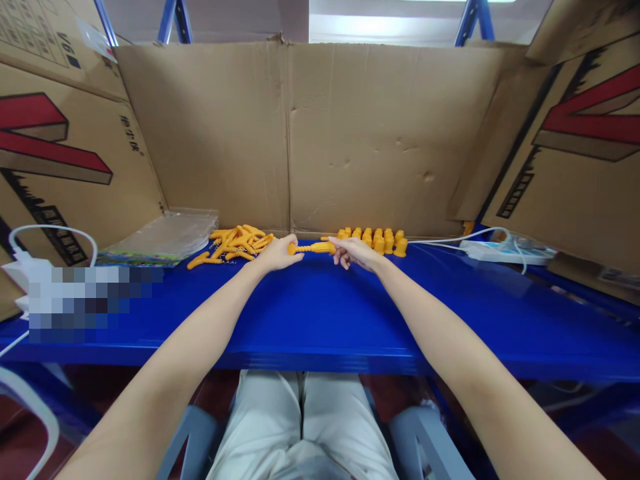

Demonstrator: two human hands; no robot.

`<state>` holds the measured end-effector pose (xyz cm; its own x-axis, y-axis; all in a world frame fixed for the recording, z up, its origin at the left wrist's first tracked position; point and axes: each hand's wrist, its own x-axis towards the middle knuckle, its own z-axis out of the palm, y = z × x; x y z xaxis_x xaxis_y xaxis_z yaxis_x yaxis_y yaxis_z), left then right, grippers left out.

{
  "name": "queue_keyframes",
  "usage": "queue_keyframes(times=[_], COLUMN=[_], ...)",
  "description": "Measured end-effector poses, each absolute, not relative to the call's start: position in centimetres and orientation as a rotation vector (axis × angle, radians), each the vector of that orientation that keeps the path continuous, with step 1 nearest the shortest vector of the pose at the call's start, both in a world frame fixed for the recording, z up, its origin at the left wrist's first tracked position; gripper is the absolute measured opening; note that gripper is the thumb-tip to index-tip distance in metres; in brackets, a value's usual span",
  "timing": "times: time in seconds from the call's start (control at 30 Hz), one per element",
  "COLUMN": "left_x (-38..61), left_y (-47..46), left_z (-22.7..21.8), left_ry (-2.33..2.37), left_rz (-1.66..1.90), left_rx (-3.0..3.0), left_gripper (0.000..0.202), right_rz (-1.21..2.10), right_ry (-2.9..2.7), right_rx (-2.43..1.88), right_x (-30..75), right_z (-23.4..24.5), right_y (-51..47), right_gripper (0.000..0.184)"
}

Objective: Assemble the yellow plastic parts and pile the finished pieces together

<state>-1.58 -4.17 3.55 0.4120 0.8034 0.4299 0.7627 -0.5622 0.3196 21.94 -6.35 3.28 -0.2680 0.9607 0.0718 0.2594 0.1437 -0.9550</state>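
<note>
Just above the blue table, an orange plastic rod with a ridged shaft point(314, 247) spans the gap between my two hands. Its rounded left end is pinched in my left hand point(280, 253), between thumb and fingers. My right hand point(356, 251) grips the thicker right end, thumb and index finger closed on it, the other fingers curled below. Close to my left hand lies a heap of orange curved pieces point(235, 241), with small dark metal bits among them. Beside and behind my right hand stand several orange cup-shaped pieces point(389, 240) in rows, partly hidden by that hand.
Cardboard walls point(380, 133) enclose the blue table point(320, 307) at the back and sides. Clear plastic bags point(165, 233) lie at left, near a pixelated patch and a white cable. A white power strip point(505, 252) with cables sits at right.
</note>
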Motion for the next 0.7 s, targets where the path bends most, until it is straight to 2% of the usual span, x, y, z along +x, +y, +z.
queue_keyframes(times=[0.17,0.27,0.4,0.53,0.7], left_x=[-1.4,-1.2,-1.1,-1.1,-1.1], left_y=[-4.4,-4.9,-5.4,-5.3,-5.0], left_z=[3.7,4.1,4.5,4.4,4.1], left_ry=[1.458,1.464,1.491,1.459,1.418], left_rz=[0.84,0.822,0.798,0.81,0.813], left_rx=[2.542,2.515,2.498,2.547,2.579], left_gripper=[0.024,0.023,0.023,0.023,0.024], right_rz=[1.069,0.932,0.869,0.897,1.03], right_ry=[-1.72,-1.727,-1.749,-1.747,-1.673], right_rx=[-1.103,-1.024,-1.044,-1.1,-1.184], right_x=[22.1,21.9,21.6,21.5,21.4], right_z=[3.4,3.0,2.8,3.3,3.5], right_y=[-6.2,-5.6,-5.3,-6.0,-6.4], right_gripper=[0.032,0.037,0.034,0.032,0.041])
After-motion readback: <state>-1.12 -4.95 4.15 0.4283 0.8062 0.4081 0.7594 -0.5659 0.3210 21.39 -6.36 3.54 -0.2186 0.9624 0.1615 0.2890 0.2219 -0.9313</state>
